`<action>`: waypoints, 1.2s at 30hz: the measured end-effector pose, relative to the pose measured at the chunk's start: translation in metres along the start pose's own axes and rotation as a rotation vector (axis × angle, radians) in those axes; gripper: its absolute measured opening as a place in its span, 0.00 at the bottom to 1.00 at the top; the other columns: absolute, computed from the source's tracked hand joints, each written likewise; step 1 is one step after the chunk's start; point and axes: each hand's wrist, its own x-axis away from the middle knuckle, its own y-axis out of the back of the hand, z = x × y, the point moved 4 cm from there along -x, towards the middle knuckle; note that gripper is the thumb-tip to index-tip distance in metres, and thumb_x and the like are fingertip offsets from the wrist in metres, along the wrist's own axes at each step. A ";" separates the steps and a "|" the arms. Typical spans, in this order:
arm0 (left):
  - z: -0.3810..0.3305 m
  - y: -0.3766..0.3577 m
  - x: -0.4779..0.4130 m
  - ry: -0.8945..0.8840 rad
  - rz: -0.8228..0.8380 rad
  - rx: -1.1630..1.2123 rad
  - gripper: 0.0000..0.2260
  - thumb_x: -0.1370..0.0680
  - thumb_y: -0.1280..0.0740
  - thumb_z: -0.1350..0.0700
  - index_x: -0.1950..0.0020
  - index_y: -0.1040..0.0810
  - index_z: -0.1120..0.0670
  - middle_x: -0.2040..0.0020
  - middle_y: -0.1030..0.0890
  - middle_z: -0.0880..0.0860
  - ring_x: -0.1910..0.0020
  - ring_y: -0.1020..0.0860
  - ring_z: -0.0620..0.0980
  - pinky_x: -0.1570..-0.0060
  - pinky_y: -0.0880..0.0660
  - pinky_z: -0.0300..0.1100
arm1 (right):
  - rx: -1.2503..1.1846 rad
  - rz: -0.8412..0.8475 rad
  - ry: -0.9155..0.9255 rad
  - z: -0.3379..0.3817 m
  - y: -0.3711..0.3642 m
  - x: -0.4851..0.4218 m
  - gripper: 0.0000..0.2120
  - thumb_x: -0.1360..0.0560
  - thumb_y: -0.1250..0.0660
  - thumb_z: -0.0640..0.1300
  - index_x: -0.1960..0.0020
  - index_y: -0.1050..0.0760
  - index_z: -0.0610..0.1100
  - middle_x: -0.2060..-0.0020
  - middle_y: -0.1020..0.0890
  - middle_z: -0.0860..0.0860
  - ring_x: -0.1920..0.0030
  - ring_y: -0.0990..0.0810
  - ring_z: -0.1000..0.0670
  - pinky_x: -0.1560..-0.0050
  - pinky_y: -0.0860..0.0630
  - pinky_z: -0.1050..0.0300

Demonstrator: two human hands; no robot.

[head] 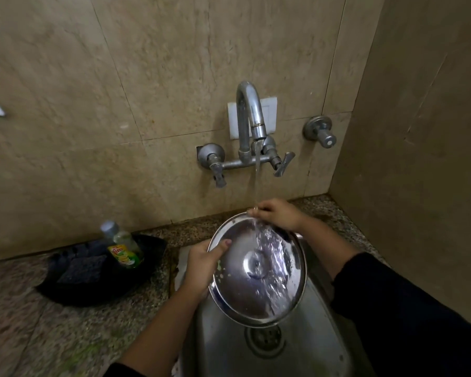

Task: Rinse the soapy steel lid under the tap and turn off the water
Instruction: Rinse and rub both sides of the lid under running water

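Steel lid (256, 270): round, shiny, shallow dome, small centre knob; tilted, rim at 12 o'clock raised, rim at 6 o'clock low over sink basin; few soap flecks near 9 o'clock edge. Water stream (257, 180) strikes lid near 12 o'clock, fans across face. Tap (249, 118): chrome wall-mounted gooseneck directly above lid at 12 o'clock, running; lever handles either side.

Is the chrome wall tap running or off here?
Running. A stream falls from the chrome wall tap onto the round steel lid, splashing across it.
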 end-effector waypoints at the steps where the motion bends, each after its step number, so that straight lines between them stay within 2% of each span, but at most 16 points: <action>1: -0.001 0.001 0.000 0.013 0.014 0.017 0.05 0.26 0.30 0.60 0.53 0.16 0.59 0.61 0.14 0.54 0.63 0.17 0.51 0.65 0.21 0.40 | 0.010 -0.002 -0.014 0.001 0.002 0.001 0.15 0.22 0.37 0.57 0.56 0.22 0.45 0.64 0.20 0.49 0.63 0.22 0.50 0.55 0.26 0.49; 4: -0.010 -0.008 -0.002 -0.031 0.065 -0.023 0.04 0.26 0.30 0.62 0.54 0.16 0.59 0.64 0.15 0.53 0.66 0.18 0.47 0.67 0.23 0.36 | 0.174 0.015 0.131 0.030 -0.016 -0.001 0.14 0.23 0.37 0.57 0.49 0.21 0.47 0.57 0.17 0.49 0.56 0.20 0.49 0.51 0.24 0.50; 7: -0.016 -0.016 -0.001 -0.098 0.064 -0.066 0.03 0.26 0.31 0.62 0.57 0.16 0.59 0.65 0.17 0.53 0.67 0.20 0.45 0.68 0.25 0.35 | 0.273 0.018 0.257 0.047 -0.025 0.002 0.11 0.23 0.36 0.56 0.48 0.21 0.51 0.54 0.17 0.52 0.53 0.20 0.52 0.52 0.26 0.54; 8: -0.015 -0.013 -0.001 -0.101 0.036 -0.029 0.03 0.26 0.30 0.62 0.57 0.16 0.59 0.65 0.16 0.53 0.67 0.20 0.45 0.68 0.25 0.35 | 0.200 -0.035 0.214 0.040 -0.019 0.003 0.11 0.23 0.36 0.56 0.50 0.21 0.50 0.55 0.17 0.52 0.55 0.20 0.52 0.53 0.26 0.54; 11: -0.009 0.001 0.003 -0.067 -0.078 0.128 0.04 0.25 0.30 0.60 0.57 0.16 0.58 0.62 0.14 0.55 0.64 0.18 0.49 0.63 0.20 0.42 | -0.233 -0.263 -0.022 0.004 0.006 0.012 0.14 0.22 0.36 0.53 0.59 0.24 0.43 0.66 0.22 0.49 0.64 0.25 0.51 0.59 0.31 0.54; 13: -0.008 0.005 0.002 -0.038 -0.047 0.127 0.04 0.25 0.31 0.60 0.57 0.16 0.58 0.61 0.14 0.55 0.62 0.17 0.51 0.62 0.20 0.43 | -0.308 -0.317 -0.060 -0.006 0.009 0.014 0.13 0.21 0.36 0.49 0.60 0.26 0.42 0.66 0.25 0.47 0.64 0.27 0.49 0.59 0.32 0.53; 16: -0.017 -0.005 -0.008 0.034 0.217 -0.079 0.04 0.27 0.29 0.62 0.56 0.16 0.55 0.60 0.14 0.54 0.58 0.16 0.53 0.59 0.21 0.42 | -0.296 -0.133 -0.012 0.015 -0.002 0.011 0.09 0.21 0.37 0.49 0.54 0.24 0.45 0.61 0.22 0.50 0.58 0.23 0.50 0.55 0.28 0.54; 19: -0.029 -0.016 -0.019 0.054 0.335 -0.161 0.05 0.27 0.30 0.64 0.55 0.16 0.56 0.60 0.14 0.54 0.59 0.17 0.52 0.56 0.22 0.43 | -0.021 0.049 0.132 0.046 -0.021 0.004 0.09 0.23 0.34 0.49 0.52 0.21 0.43 0.60 0.20 0.52 0.58 0.23 0.54 0.55 0.28 0.58; 21: -0.034 -0.018 -0.020 0.040 0.330 -0.116 0.05 0.26 0.31 0.65 0.54 0.17 0.59 0.62 0.14 0.53 0.62 0.17 0.49 0.60 0.22 0.39 | -0.068 0.057 0.174 0.052 -0.024 0.002 0.09 0.25 0.30 0.46 0.53 0.19 0.39 0.60 0.18 0.49 0.59 0.22 0.55 0.56 0.28 0.61; 23: -0.033 -0.016 -0.017 0.015 0.300 -0.075 0.05 0.26 0.31 0.65 0.53 0.17 0.59 0.62 0.14 0.54 0.62 0.17 0.50 0.61 0.21 0.39 | -0.231 -0.033 0.128 0.039 -0.012 0.006 0.10 0.26 0.29 0.45 0.56 0.20 0.37 0.61 0.18 0.46 0.59 0.22 0.52 0.55 0.26 0.60; 26: -0.025 -0.006 -0.013 0.029 0.156 -0.010 0.03 0.26 0.31 0.64 0.55 0.17 0.59 0.63 0.14 0.54 0.64 0.17 0.51 0.64 0.21 0.41 | -0.343 -0.215 -0.049 -0.003 0.006 0.012 0.13 0.25 0.31 0.49 0.59 0.22 0.38 0.64 0.21 0.43 0.62 0.23 0.47 0.53 0.24 0.49; 27: -0.023 -0.005 -0.013 0.026 0.125 0.007 0.04 0.26 0.31 0.64 0.56 0.17 0.59 0.63 0.14 0.54 0.65 0.17 0.51 0.64 0.21 0.40 | -0.327 -0.250 -0.080 -0.008 0.006 0.013 0.13 0.24 0.32 0.51 0.60 0.23 0.42 0.64 0.21 0.44 0.62 0.23 0.47 0.52 0.23 0.44; 29: -0.024 -0.009 -0.015 0.006 0.122 0.004 0.04 0.26 0.31 0.64 0.54 0.17 0.60 0.60 0.14 0.57 0.62 0.17 0.53 0.60 0.21 0.42 | -0.204 -0.266 -0.012 0.004 -0.001 0.009 0.11 0.23 0.34 0.53 0.58 0.23 0.47 0.61 0.19 0.48 0.60 0.21 0.48 0.49 0.24 0.42; 31: -0.028 -0.017 -0.015 -0.048 0.156 -0.036 0.05 0.26 0.31 0.64 0.52 0.17 0.62 0.56 0.16 0.63 0.58 0.18 0.56 0.54 0.23 0.47 | 0.065 -0.226 0.177 0.034 -0.013 0.006 0.09 0.23 0.34 0.53 0.52 0.21 0.48 0.55 0.18 0.51 0.53 0.21 0.51 0.47 0.28 0.49; 33: -0.031 -0.019 -0.014 -0.069 0.145 -0.030 0.06 0.26 0.31 0.64 0.52 0.17 0.63 0.56 0.17 0.64 0.57 0.19 0.57 0.52 0.25 0.49 | 0.153 -0.202 0.288 0.050 -0.014 0.004 0.08 0.23 0.34 0.51 0.50 0.20 0.49 0.53 0.18 0.53 0.50 0.23 0.54 0.46 0.32 0.54; 36: -0.031 -0.010 -0.008 -0.091 0.060 0.035 0.04 0.26 0.31 0.63 0.54 0.17 0.60 0.60 0.14 0.57 0.62 0.17 0.52 0.59 0.20 0.43 | -0.272 -0.273 0.079 0.023 0.009 0.008 0.10 0.22 0.34 0.49 0.53 0.21 0.42 0.61 0.20 0.49 0.60 0.23 0.53 0.56 0.28 0.57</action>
